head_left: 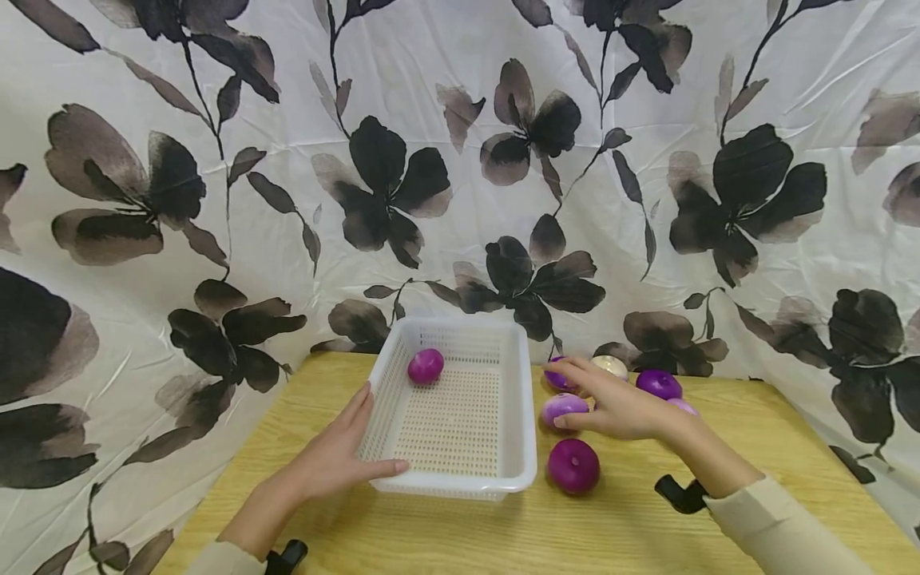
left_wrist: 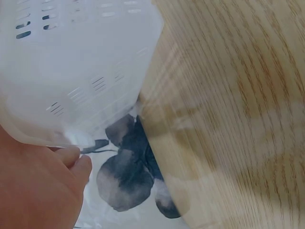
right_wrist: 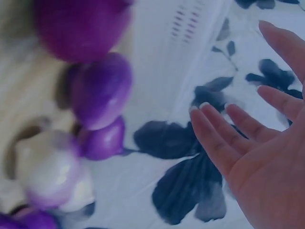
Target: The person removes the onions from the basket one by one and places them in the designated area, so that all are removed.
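Observation:
A white perforated plastic basket (head_left: 519,447) stands on the table with one purple onion (head_left: 426,366) inside, towards its far left. My left hand (head_left: 334,459) holds the basket's near left corner, thumb over the front rim and fingers along the left side. In the left wrist view, fingertips (left_wrist: 82,167) curl at the basket's edge. To the right of the basket, my right hand (head_left: 621,403) hovers over several onions with its fingers spread, nothing held. Nearest to it is a light purple onion (head_left: 559,410). A dark purple onion (head_left: 573,466) sits closer to me.
Behind the right hand lie a whitish onion (head_left: 609,366) and another purple onion (head_left: 658,384), some partly hidden. The wooden table (head_left: 460,531) ends at a floral cloth (head_left: 460,200) hanging behind and at the sides. Black wrist mounts (head_left: 681,494) sit at both cuffs.

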